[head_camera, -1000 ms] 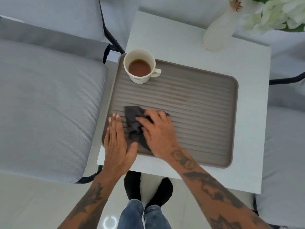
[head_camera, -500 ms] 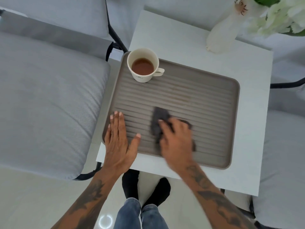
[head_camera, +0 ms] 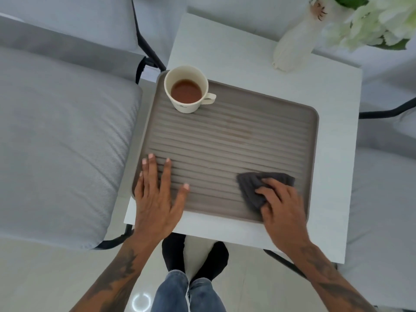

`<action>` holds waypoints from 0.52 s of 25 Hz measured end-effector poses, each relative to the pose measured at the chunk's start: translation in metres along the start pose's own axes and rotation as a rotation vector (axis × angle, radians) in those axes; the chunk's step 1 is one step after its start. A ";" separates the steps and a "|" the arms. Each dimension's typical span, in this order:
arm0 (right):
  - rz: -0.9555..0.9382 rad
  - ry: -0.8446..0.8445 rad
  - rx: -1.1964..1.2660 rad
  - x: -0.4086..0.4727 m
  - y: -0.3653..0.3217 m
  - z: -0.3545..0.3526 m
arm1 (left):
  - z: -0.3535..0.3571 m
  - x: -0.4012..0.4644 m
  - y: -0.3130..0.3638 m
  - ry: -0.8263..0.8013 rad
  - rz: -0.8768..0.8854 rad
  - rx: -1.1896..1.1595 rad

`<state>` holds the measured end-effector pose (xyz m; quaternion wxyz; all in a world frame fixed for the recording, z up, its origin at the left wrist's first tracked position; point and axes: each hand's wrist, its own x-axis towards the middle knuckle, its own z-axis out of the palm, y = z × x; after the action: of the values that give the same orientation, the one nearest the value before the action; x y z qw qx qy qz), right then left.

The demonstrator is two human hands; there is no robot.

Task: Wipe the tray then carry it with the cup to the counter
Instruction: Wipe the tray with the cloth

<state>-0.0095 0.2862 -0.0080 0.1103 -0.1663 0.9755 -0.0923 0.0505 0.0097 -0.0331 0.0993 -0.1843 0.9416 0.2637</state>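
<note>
Wiping toward the cup risks a spill: right hand pinches the cloth; left hand lies spread, steadying the tray.

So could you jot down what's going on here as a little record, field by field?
surface: white table
tray: ribbed, lying flat on the table
cup: upright in the tray's far left corner, brown drink inside
left hand: flat, open, pressing the tray's near left corner
right hand: holding a dark cloth on the tray's near right part
stain: faint brownish marks mid-tray
vase: white, far side of the table
</note>
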 end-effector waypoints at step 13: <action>-0.196 0.058 0.076 0.041 -0.071 0.030 | 0.004 0.010 0.000 0.029 0.069 0.376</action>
<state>-0.0182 0.2019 -0.0291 0.0784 -0.2540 0.9531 -0.1445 0.0413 0.0089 -0.0395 0.1092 -0.1340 0.9814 0.0837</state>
